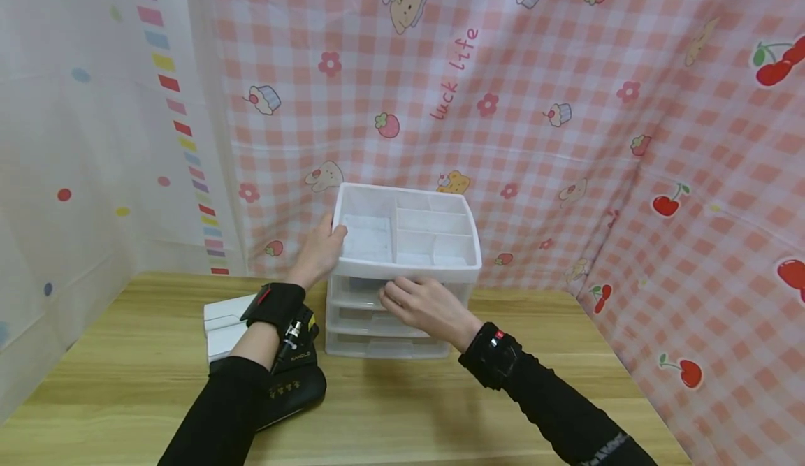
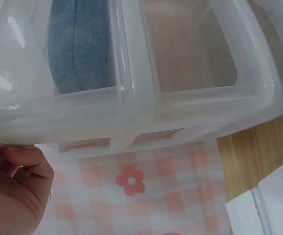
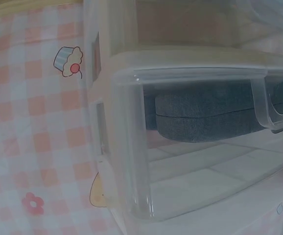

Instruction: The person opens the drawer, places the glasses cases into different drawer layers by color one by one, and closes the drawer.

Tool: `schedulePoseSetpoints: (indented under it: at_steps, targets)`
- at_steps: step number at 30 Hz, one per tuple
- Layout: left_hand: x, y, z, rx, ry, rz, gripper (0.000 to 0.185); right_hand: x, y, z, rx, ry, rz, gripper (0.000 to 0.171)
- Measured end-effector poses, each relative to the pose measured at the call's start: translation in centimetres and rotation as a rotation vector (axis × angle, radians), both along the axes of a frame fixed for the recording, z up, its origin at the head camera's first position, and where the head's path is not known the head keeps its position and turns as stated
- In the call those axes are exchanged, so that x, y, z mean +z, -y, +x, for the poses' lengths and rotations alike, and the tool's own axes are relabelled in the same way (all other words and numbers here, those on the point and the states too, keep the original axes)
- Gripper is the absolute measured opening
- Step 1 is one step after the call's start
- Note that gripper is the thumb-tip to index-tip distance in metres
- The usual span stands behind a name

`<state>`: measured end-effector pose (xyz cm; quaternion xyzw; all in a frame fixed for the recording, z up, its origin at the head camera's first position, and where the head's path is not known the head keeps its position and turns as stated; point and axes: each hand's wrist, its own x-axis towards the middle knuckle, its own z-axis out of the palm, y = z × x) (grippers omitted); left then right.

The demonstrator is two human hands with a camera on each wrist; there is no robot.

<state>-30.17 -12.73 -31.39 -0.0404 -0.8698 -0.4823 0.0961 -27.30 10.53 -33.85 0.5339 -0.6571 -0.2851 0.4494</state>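
Observation:
A white desktop drawer organizer [image 1: 402, 270] stands on the table, its top tray divided into compartments above several clear drawers. My left hand [image 1: 319, 251] grips the left rim of its top, thumb over the edge; the left wrist view shows this hand [image 2: 19, 183] at the rim too. My right hand [image 1: 428, 307] is at the front of the top drawer [image 1: 358, 293], fingers curled at its handle [image 3: 264, 110]. Through the clear front shows a blue-grey fabric item [image 3: 205, 110] lying inside that drawer. The lower drawers look closed.
Left of the organizer, partly under my left forearm, lie a white box [image 1: 223, 319], a black box marked KANOLD [image 1: 298, 360] and a black case with gold lettering [image 1: 295, 392]. A pink checked cloth [image 1: 503, 144] hangs right behind the organizer.

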Motion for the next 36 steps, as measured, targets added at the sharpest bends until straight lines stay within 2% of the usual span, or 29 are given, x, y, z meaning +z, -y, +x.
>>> schedulePoseSetpoints:
  at_steps: [4, 7, 9, 11, 14, 17, 20, 23, 27, 29, 33, 36]
  targets:
    - [0.1, 0.0, 0.0, -0.004, 0.009, -0.003, 0.044, 0.9, 0.1, 0.6, 0.01, -0.041, 0.006, 0.025]
    - [0.1, 0.0, 0.1, -0.004, 0.015, -0.005, 0.044, 0.9, 0.1, 0.8, -0.011, -0.008, -0.006, 0.022]
    - [0.1, 0.0, 0.1, -0.002, 0.014, -0.009, 0.043, 0.3, 0.0, 0.5, -0.005, 0.068, -0.049, 0.021]
    - [0.1, 0.0, 0.2, 0.0, 0.016, -0.011, 0.043, 0.6, -0.2, 0.7, 0.015, 0.16, -0.116, 0.018]
    - [0.2, 0.0, 0.2, 0.001, 0.018, -0.008, 0.043, 1.9, -0.7, 0.7, 0.066, 0.293, -0.256, 0.017]
    - [0.2, -0.1, 0.2, 0.004, 0.013, -0.007, 0.043, 3.9, -1.9, -0.1, 0.053, 0.406, -0.449, 0.02]
    - [0.2, -0.1, 0.2, 0.005, 0.012, -0.004, 0.043, 5.6, -3.5, -1.4, -0.028, 0.57, -0.665, 0.03]
    - [0.1, 0.1, 0.2, 0.006, 0.024, 0.002, 0.044, 6.4, -5.1, -2.8, -0.14, 0.781, -0.808, 0.044]
    - [0.0, 0.2, 0.1, 0.007, 0.032, 0.008, 0.045, 6.3, -6.3, -4.2, -0.257, 1.118, -0.945, 0.058]
    - [0.0, 0.2, 0.0, 0.007, 0.03, 0.005, 0.044, 5.9, -6.5, -4.7, -0.301, 1.254, -1.021, 0.065]
    - [0.0, 0.1, 0.0, 0.002, 0.032, 0.003, 0.045, 5.0, -6.7, -5.4, -0.368, 1.421, -1.13, 0.08]
    - [0.1, 0.1, 0.0, 0.0, 0.033, 0.008, 0.045, 4.5, -6.5, -5.7, -0.352, 1.534, -1.212, 0.084]
